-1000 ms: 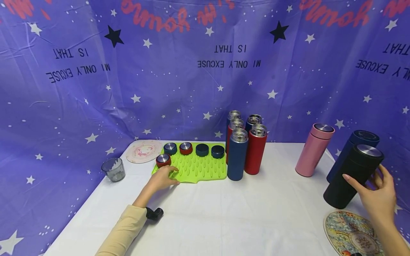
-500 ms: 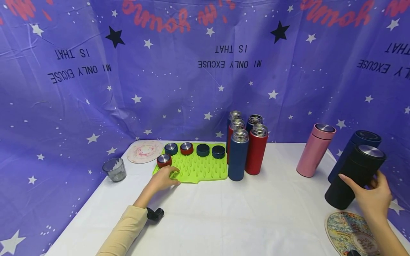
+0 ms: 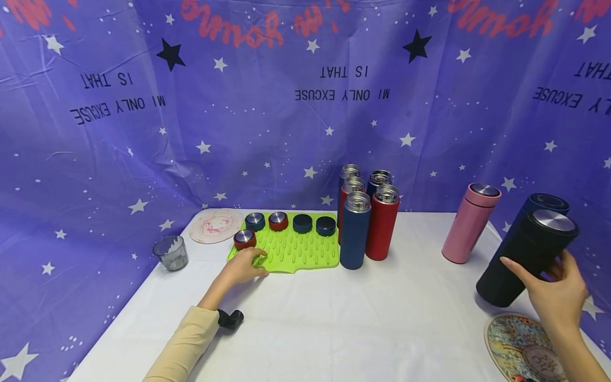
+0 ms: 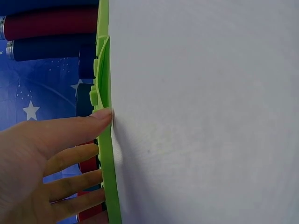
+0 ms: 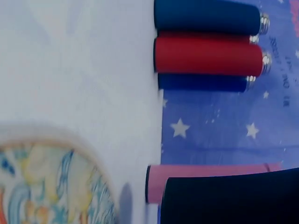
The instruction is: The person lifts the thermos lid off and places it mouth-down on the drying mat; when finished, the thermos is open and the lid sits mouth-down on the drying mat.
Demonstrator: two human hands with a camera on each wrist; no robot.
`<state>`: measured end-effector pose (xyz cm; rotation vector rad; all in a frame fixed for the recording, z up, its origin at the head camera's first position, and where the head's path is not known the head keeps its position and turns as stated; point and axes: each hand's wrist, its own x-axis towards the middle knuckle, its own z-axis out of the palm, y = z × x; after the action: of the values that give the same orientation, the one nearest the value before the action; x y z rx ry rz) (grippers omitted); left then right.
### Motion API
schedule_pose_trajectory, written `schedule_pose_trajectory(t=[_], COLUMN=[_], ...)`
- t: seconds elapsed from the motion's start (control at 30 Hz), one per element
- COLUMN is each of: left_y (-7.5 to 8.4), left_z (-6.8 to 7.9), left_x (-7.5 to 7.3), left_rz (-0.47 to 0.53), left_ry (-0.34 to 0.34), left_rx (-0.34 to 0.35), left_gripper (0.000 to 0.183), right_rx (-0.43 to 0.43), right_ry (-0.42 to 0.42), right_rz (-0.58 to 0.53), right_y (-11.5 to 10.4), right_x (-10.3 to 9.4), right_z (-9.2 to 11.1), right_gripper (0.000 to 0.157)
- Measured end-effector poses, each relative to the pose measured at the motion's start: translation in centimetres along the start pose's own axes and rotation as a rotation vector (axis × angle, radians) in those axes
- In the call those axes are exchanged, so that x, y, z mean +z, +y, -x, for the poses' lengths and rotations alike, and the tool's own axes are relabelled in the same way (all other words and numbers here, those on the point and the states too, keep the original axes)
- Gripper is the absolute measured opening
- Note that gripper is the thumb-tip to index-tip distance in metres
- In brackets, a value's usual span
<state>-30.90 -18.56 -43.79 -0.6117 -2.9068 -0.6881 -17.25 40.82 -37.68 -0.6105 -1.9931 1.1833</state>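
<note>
At the right of the head view, my right hand grips a black thermos bottle with a silver-topped lid. This bottle leans, and its base looks slightly raised above the tablecloth. Only part of the black bottle shows in the right wrist view; the hand is hidden there. My left hand rests at the front left edge of a green studded mat. In the left wrist view the thumb touches the mat's rim, with the other fingers loosely extended over it. Beside that hand sits a red bottle lid.
Several lids, including a blue one, line the mat's back. Lidless blue and red bottles stand right of it. A pink bottle and dark blue bottle stand capped. Also there: a glass, pale disc and patterned disc.
My right hand keeps its grip on the black bottle, which has tilted more, its base shifting left and slightly up. My left hand stays in place on the mat.
</note>
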Motion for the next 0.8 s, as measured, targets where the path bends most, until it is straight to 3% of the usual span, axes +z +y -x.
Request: schedule_pose_trajectory(t=[0.17, 0.53, 0.8], left_y=[0.1, 0.0, 1.4], left_z=[0.0, 0.0, -0.2], left_x=[0.0, 0.0, -0.9], left_rz=[-0.004, 0.02, 0.044], left_ry=[0.0, -0.042, 0.015], left_rx=[0.007, -0.017, 0.027], left_gripper=[0.05, 0.053, 0.052], right_rx=[-0.023, -0.266, -0.371], right_ry=[-0.091, -0.236, -0.344], right_rz=[0.002, -0.046, -0.116], right_y=[-1.4, -3.4, -5.1], right_x=[0.2, 2.4, 4.9], right_z=[1.2, 4.5, 6.5], right_gripper=[0.08, 0.078, 0.081])
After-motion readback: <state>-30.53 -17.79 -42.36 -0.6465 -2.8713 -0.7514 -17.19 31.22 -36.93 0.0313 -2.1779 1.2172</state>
